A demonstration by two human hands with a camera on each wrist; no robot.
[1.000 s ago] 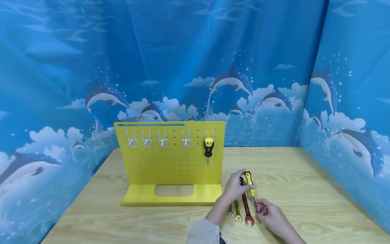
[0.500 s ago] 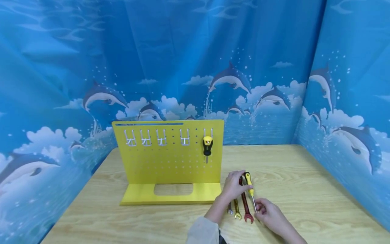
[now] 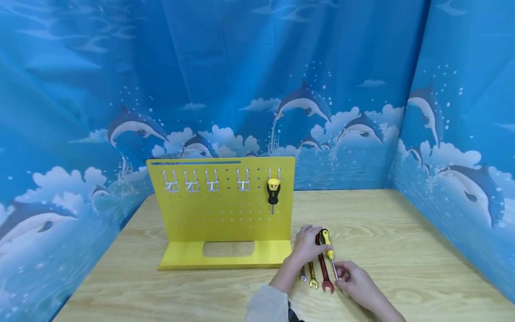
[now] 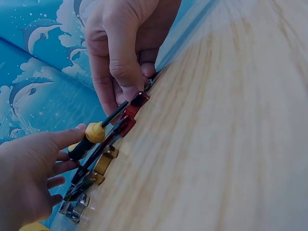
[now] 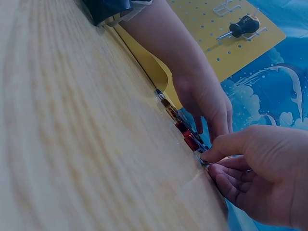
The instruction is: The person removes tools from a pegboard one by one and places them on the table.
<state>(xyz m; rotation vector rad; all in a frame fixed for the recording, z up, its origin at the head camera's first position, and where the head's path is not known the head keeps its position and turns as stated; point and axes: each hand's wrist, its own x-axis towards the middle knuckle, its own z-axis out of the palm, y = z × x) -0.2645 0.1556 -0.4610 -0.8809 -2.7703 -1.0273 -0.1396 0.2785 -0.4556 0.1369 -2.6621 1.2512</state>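
Note:
My left hand (image 3: pixel 307 245) pinches the yellow-and-black handle of a screwdriver (image 3: pixel 327 238) between thumb and fingers, seen also in the left wrist view. With thumb and fingertips, my right hand (image 3: pixel 358 284) pinches the metal shaft near its lower end; the tip is hidden. Just left of this screwdriver, a red open-end wrench (image 3: pixel 324 268), a gold wrench (image 3: pixel 312 278) and a silver wrench (image 3: pixel 303 275) lie side by side on the table. The left hand and wrist cover parts of these wrenches.
A yellow pegboard stand (image 3: pixel 225 223) is to the left, with several white wire hooks (image 3: pixel 191 181). From its rightmost hook hangs a short black-and-yellow screwdriver (image 3: pixel 273 190). Blue dolphin-printed curtains (image 3: pixel 225 80) surround the wooden table (image 3: pixel 382 228) at the back and sides.
The head view shifts slightly. Both hands keep their grips. The screwdriver's handle end sits a little lower, and the shaft end that showed past the right fingers is now hidden.

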